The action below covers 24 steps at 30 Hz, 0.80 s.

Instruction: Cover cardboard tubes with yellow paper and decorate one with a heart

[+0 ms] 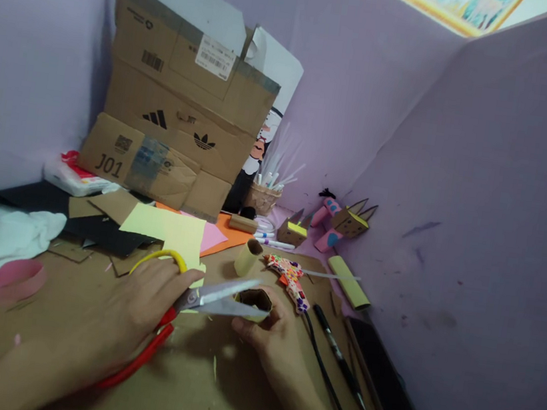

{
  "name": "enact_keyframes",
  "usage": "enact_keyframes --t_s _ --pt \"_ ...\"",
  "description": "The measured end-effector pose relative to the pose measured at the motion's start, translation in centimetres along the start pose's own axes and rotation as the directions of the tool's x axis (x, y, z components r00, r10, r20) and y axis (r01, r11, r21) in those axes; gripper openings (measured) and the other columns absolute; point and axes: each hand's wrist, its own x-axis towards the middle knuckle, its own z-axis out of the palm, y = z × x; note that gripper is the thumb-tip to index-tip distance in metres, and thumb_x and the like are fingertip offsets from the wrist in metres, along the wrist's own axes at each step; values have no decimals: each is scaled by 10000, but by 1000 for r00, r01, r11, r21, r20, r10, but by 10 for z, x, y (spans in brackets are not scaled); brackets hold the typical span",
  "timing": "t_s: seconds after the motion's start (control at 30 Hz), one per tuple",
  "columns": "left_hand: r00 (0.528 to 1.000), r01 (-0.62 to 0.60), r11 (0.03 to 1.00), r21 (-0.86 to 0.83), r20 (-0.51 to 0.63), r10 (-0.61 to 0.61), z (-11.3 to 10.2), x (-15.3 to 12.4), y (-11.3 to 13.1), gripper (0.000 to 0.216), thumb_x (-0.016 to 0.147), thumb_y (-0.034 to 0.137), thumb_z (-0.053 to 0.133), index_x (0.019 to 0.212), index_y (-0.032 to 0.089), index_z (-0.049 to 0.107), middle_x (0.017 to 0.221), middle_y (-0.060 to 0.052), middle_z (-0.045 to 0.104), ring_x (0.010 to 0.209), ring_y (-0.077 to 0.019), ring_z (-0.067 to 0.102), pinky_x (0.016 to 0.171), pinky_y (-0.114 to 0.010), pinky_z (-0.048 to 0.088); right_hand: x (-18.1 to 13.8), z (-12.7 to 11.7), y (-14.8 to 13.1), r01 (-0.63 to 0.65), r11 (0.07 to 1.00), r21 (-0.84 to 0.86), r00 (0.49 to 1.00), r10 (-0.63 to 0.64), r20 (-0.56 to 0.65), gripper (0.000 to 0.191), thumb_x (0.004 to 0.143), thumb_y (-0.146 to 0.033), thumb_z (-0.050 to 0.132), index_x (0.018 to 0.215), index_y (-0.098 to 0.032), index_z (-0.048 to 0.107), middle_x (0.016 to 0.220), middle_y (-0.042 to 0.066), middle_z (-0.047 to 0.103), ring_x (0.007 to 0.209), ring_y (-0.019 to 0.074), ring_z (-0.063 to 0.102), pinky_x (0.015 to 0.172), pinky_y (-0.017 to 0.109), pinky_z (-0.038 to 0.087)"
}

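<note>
My left hand is closed around the yellow and red handles of a pair of scissors. The blades stand apart and reach right, to the rim of a short cardboard tube wrapped in pale yellow paper. That tube is in my right hand, its fingers curled round it and its hollow end facing up. Just behind, a second pale yellow tube stands upright on the cardboard-covered table. A flower-patterned glue gun lies beyond my right hand, with a glue stick out of its back.
Pale yellow paper and black sheets lie at the back left, before an upright cardboard box. A pink paper ring sits left. Cardboard-and-tube animal figures, a yellow tube and a black pen are on the right.
</note>
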Motion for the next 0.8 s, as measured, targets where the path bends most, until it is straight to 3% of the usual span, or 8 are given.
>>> enact_keyframes --t_s 0.1,0.2,0.33,0.43,0.8 --pt "996 -83 987 139 45 78 5 -2 4 485 738 64 370 1216 116 433 930 -124 532 889 -273 485 787 -445 415 0 1 0 -8 1000 -10 1000 8 -20 307 500 -75 720 772 -188 629 720 -22 609 678 143 539 601 214 434" --pt "994 -97 963 252 76 80 2 -2 8 466 754 28 364 1208 97 445 909 -126 538 872 -270 498 769 -432 423 -1 2 -1 -22 999 -38 1000 21 -13 300 517 -92 733 786 -182 634 727 -25 611 671 137 544 593 205 436" --pt "986 -120 944 309 150 76 -1 0 12 455 760 28 372 1205 84 451 877 -127 560 805 -268 522 685 -405 439 -2 4 -3 -18 998 -65 1000 19 16 260 539 -127 745 772 -171 637 717 -24 619 667 136 558 605 207 444" --pt "988 -124 924 360 136 80 -3 2 14 423 782 23 355 1184 74 474 832 -122 572 743 -252 528 648 -390 434 -3 6 -5 -35 996 -77 999 37 27 247 540 -142 747 760 -169 636 707 -21 629 664 142 570 615 218 454" --pt "970 -113 967 229 236 57 -5 -4 9 435 795 28 318 1203 104 446 849 -112 594 725 -222 568 617 -353 478 -5 3 -1 13 989 -144 999 -8 37 244 586 -168 725 824 -162 668 781 13 656 714 166 586 649 235 463"
